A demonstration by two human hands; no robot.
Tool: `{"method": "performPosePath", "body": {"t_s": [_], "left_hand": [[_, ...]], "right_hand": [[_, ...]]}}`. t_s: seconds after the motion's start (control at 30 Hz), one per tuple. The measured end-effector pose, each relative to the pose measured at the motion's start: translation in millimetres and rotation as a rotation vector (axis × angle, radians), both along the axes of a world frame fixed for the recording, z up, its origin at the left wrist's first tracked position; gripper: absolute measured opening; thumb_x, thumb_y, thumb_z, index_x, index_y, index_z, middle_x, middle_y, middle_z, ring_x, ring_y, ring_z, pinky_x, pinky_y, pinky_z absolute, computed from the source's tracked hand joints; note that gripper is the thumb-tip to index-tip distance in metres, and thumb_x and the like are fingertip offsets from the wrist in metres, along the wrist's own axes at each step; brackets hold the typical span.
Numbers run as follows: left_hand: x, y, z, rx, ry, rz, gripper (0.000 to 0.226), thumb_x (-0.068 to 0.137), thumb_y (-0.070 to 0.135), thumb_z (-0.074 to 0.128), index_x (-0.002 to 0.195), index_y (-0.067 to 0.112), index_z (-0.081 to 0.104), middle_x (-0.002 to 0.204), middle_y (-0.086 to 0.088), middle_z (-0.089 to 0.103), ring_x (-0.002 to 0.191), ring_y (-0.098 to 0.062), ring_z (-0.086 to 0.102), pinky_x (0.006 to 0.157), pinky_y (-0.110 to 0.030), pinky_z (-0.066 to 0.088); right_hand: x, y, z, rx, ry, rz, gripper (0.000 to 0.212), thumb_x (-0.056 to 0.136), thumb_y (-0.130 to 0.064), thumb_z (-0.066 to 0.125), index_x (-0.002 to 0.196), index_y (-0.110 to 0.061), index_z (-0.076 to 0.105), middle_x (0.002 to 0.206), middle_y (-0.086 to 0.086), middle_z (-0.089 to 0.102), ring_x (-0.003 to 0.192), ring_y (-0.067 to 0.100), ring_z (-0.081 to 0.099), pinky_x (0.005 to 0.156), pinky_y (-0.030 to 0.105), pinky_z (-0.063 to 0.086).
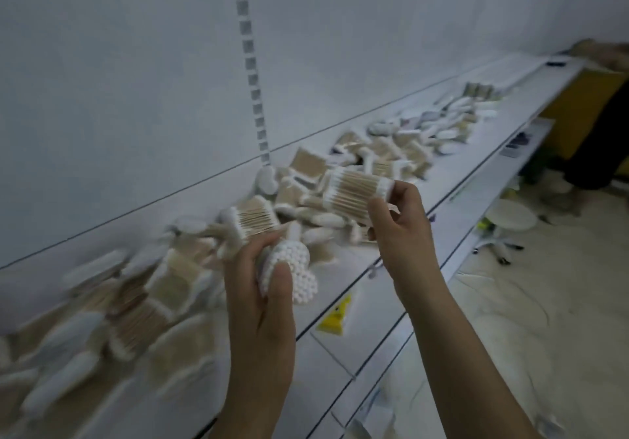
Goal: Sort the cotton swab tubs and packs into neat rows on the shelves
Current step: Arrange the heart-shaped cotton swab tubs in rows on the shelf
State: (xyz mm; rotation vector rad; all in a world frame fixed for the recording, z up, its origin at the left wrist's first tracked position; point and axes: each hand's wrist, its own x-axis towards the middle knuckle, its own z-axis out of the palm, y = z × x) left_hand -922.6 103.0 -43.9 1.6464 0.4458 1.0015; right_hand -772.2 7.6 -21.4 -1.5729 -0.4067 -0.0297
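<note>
Your right hand [396, 214] pinches a clear pack of wooden-stemmed cotton swabs [357, 189] by its right end, so the pack's long axis runs out to the left of that grip, level and roughly along the white shelf [452, 166]. Your left hand [269, 289] curls around a heart-shaped tub of white swab tips [292, 268], with a second wooden-stemmed pack [250, 221] just above its fingers. The loose heap of packs and tubs [340, 200] lies just behind both hands, nearer the right, so that pack probably goes down first.
</note>
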Motion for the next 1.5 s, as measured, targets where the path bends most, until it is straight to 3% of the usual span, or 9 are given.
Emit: {"method": "performPosePath", "body": {"t_s": [0.13, 0.2, 0.27, 0.37, 0.53, 0.63, 0.83, 1.13, 1.5], "left_hand": [[72, -55, -8, -0.117, 0.041, -0.175, 0.039, 0.086, 0.05, 0.048, 0.121, 0.036, 0.058, 0.125, 0.015, 0.058, 0.111, 0.003, 0.057, 0.084, -0.018, 0.047], [109, -87, -15, -0.157, 0.055, -0.265, 0.039, 0.084, 0.054, 0.05, 0.118, 0.039, 0.059, 0.128, 0.01, 0.058, 0.114, -0.003, 0.058, 0.086, -0.025, 0.05], [147, -118, -22, -0.19, 0.076, -0.351, 0.034, 0.086, 0.052, 0.049, 0.117, 0.041, 0.059, 0.128, 0.008, 0.057, 0.111, -0.004, 0.059, 0.081, -0.023, 0.052], [199, -162, -32, -0.214, 0.111, -0.481, 0.025, 0.091, 0.047, 0.047, 0.113, 0.049, 0.059, 0.13, 0.009, 0.055, 0.114, -0.007, 0.059, 0.079, -0.027, 0.053], [273, -226, -41, -0.193, 0.15, -0.619, 0.04, 0.088, 0.048, 0.044, 0.122, 0.032, 0.057, 0.126, 0.002, 0.059, 0.105, -0.007, 0.062, 0.072, -0.02, 0.052], [314, -258, -45, -0.222, 0.159, -0.689, 0.034, 0.086, 0.048, 0.046, 0.117, 0.037, 0.058, 0.126, 0.003, 0.058, 0.105, -0.005, 0.061, 0.071, -0.02, 0.052], [402, -301, -51, -0.201, 0.168, -0.813, 0.038, 0.086, 0.053, 0.047, 0.12, 0.038, 0.058, 0.125, 0.007, 0.056, 0.108, -0.001, 0.058, 0.073, -0.013, 0.05], [585, -344, -47, -0.217, 0.129, -0.934, 0.037, 0.088, 0.055, 0.049, 0.119, 0.037, 0.059, 0.124, 0.012, 0.059, 0.115, -0.007, 0.058, 0.089, -0.039, 0.057], [776, -390, -56, -0.177, 0.161, -0.988, 0.049, 0.079, 0.067, 0.054, 0.12, 0.04, 0.058, 0.122, 0.014, 0.057, 0.11, -0.003, 0.06, 0.087, -0.041, 0.059]], "right_hand": [[54, -80, -1, 0.023, 0.005, -0.15, 0.007, 0.098, -0.025, 0.055, 0.102, -0.024, 0.05, 0.085, -0.001, 0.057, 0.063, 0.016, 0.054, 0.06, 0.032, 0.046], [83, -120, -3, 0.019, -0.001, -0.224, 0.01, 0.098, -0.027, 0.055, 0.107, -0.024, 0.052, 0.096, -0.004, 0.064, 0.074, 0.02, 0.063, 0.066, 0.034, 0.05], [110, -159, -4, 0.034, 0.007, -0.279, 0.009, 0.099, -0.026, 0.056, 0.107, -0.025, 0.052, 0.103, -0.005, 0.064, 0.085, 0.027, 0.066, 0.062, 0.027, 0.051], [145, -216, -4, 0.036, 0.012, -0.372, 0.016, 0.099, -0.025, 0.056, 0.114, -0.02, 0.053, 0.109, -0.003, 0.064, 0.087, 0.022, 0.067, 0.057, 0.02, 0.048], [189, -297, -1, 0.012, -0.006, -0.505, 0.021, 0.098, -0.029, 0.056, 0.117, -0.02, 0.055, 0.107, -0.008, 0.066, 0.074, 0.007, 0.061, 0.058, 0.017, 0.048], [215, -331, 4, 0.006, -0.019, -0.567, 0.018, 0.099, -0.029, 0.056, 0.115, -0.02, 0.056, 0.103, -0.011, 0.067, 0.065, 0.001, 0.057, 0.054, 0.013, 0.044], [287, -371, 10, 0.025, -0.034, -0.653, 0.015, 0.1, -0.027, 0.054, 0.115, -0.024, 0.056, 0.106, -0.013, 0.067, 0.086, 0.009, 0.069, 0.058, 0.015, 0.049], [447, -405, 23, -0.03, -0.063, -0.697, 0.009, 0.101, -0.03, 0.053, 0.109, -0.032, 0.054, 0.108, -0.014, 0.065, 0.088, 0.001, 0.068, 0.066, 0.019, 0.056], [630, -452, 29, -0.047, -0.099, -0.698, 0.012, 0.101, -0.025, 0.053, 0.113, -0.027, 0.053, 0.107, -0.013, 0.063, 0.086, -0.006, 0.065, 0.067, 0.018, 0.057]]}}
